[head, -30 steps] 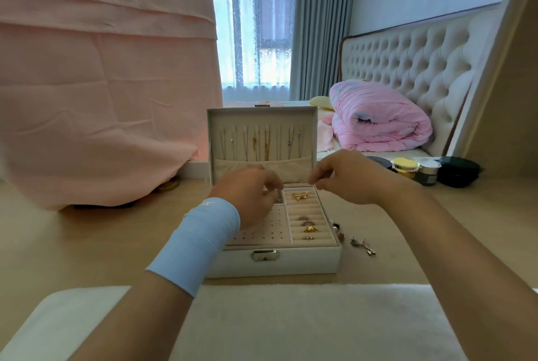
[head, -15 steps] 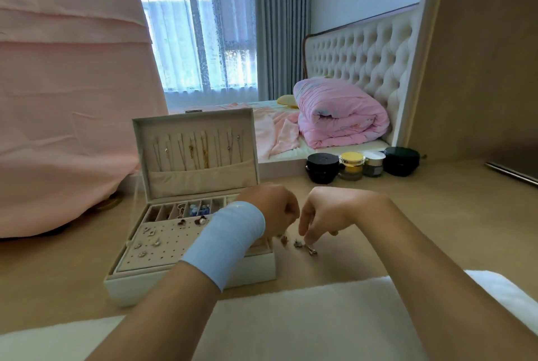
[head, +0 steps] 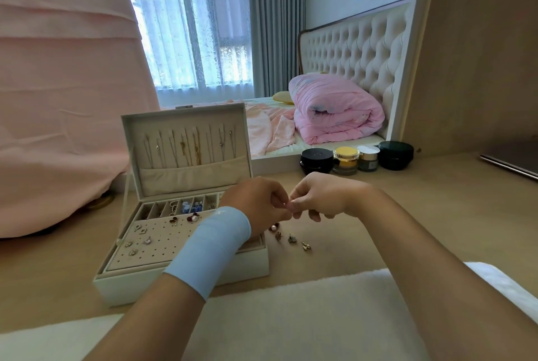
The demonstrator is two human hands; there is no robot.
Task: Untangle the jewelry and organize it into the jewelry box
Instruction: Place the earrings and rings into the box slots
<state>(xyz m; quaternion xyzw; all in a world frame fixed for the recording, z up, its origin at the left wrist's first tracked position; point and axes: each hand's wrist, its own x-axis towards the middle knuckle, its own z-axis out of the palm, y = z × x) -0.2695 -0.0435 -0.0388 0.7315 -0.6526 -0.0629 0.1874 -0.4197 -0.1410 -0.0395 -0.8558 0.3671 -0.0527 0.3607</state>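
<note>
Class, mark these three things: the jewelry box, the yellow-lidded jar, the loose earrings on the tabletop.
jewelry box (head: pixel 131 290): head view, white front wall.
yellow-lidded jar (head: pixel 345 152): head view, its yellow lid.
loose earrings (head: pixel 292 239): head view, one earring of the group.

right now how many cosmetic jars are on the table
4, in a row at the table's far edge, left to right: black jar, yellow-lidded jar, small white-lidded jar, dark jar. None looks hidden.
</note>
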